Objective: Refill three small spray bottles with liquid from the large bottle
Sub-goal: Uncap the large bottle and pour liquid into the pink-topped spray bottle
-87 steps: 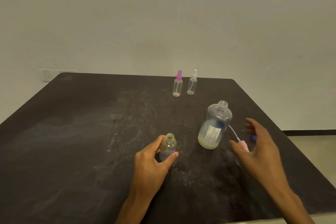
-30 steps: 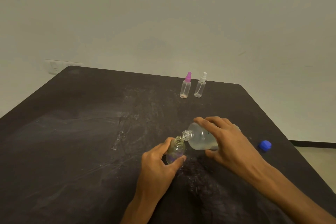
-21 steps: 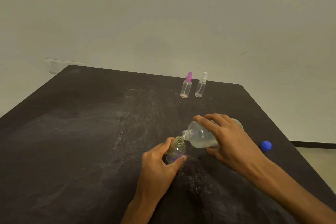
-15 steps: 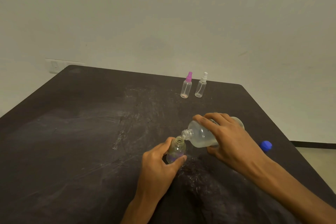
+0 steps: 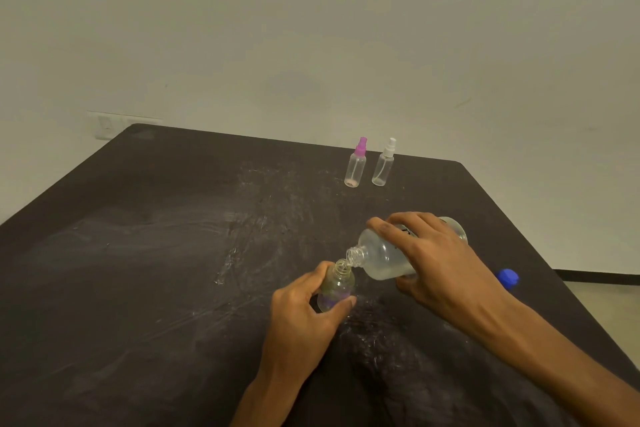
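Observation:
My right hand [image 5: 440, 263] grips the large clear bottle [image 5: 381, 260], tipped on its side with its open neck touching the mouth of a small uncapped bottle [image 5: 337, 288]. My left hand [image 5: 304, 315] holds that small bottle upright on the black table [image 5: 156, 270]; a little liquid shows in its lower part. Two more small spray bottles stand capped at the far edge: one with a pink top [image 5: 356, 163], one with a white top [image 5: 384, 163].
A blue cap [image 5: 507, 277] lies on the table to the right of my right hand, near the table's right edge. A pale wall rises behind the table, with a socket plate [image 5: 114, 123] at the far left corner.
Since 2.9 s ago my right hand picked up the large bottle and tipped it over the small one. Over the last second its base has risen slightly; my left hand stayed put.

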